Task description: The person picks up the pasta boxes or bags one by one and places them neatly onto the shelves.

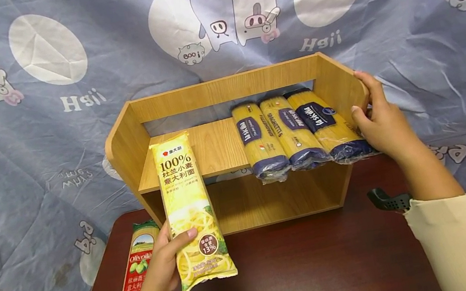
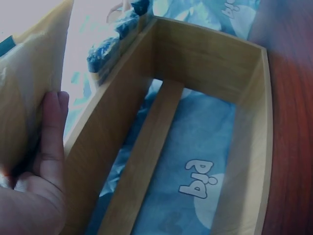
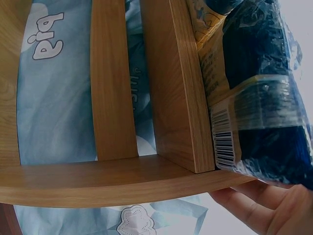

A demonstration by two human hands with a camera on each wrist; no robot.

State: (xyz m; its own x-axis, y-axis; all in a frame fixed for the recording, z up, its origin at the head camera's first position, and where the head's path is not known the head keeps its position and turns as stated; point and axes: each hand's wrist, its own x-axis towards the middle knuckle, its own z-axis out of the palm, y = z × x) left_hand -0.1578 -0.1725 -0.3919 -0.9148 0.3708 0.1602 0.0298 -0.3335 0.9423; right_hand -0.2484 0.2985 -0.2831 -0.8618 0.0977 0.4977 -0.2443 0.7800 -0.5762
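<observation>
Thumb [image 1: 184, 240] laid across its printed face, the left hand [image 1: 165, 260] grips the yellow packet [image 1: 183, 194] near its lower end, fingers closed behind it, and holds it up before the shelf's left part. Its long axis runs nearly upright in the head view, top leaning slightly left and pointing towards the shelf, lettering the right way up; whether it touches the wood I cannot tell. Beside that forearm a red-labelled packet [image 1: 137, 267] lies on the table [image 1: 302, 262]. Farther off, the right hand [image 1: 380, 119] clasps the right side panel of the shelf [image 1: 219, 142], apparently steadying it. The step looks like loading the upper board; the next move probably calls for tipping the packet level and sliding it in top first, parallel to the three spaghetti packets [image 1: 292, 128], before the patterned cloth [image 1: 121, 46].
</observation>
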